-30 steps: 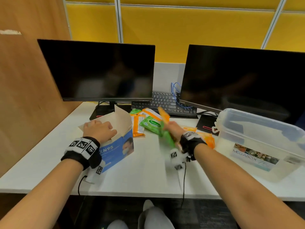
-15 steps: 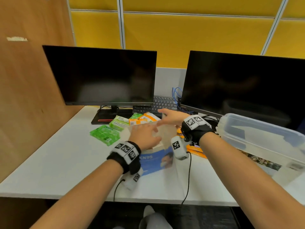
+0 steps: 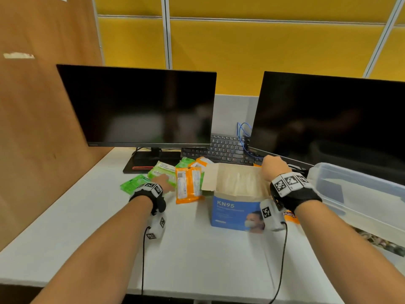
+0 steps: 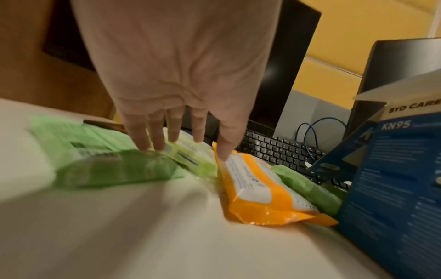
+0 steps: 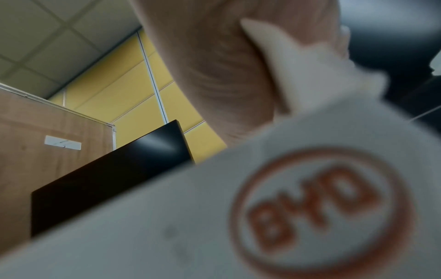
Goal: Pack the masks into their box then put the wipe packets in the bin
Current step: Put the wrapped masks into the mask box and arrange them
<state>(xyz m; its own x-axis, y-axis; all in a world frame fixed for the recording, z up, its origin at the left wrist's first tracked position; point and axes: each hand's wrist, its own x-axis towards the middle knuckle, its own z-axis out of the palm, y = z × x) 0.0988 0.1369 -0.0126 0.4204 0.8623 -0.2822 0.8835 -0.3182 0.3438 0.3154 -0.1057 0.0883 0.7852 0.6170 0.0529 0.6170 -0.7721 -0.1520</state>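
Now, at the left of the desk [image 3: 72,220], the left hand [image 4: 176,79] lies flat with straight, spread fingers [image 4: 152,139] touching the green wipe packets [image 4: 112,169]; its thumb rests on the orange wipe packet [image 4: 257,190] just beside them. It presses on them and grips nothing.

The step in hand seems to be gathering packets while the box is steadied. To do it well, the person should probably curl the fingers round one packet at a time, since the soft, slick wrappers overlap and could slide off each other if scooped as a pile.

In the middle stands the mask box [image 3: 236,211], blue-fronted and marked KN95, upright on the desk with its flaps open. Pale masks [image 3: 238,183] fill the inside. More packets lie behind it, near the keyboard [image 3: 221,148].

The right hand [image 3: 274,167] holds the box's right edge; in the right wrist view a white flap sits pinched in its curled fingers. Folding that flap down before letting go would keep the masks from spilling.

At the far right sits the clear plastic bin [image 3: 359,194], open-topped, well apart from the left packets, so each carry must pass over the box.
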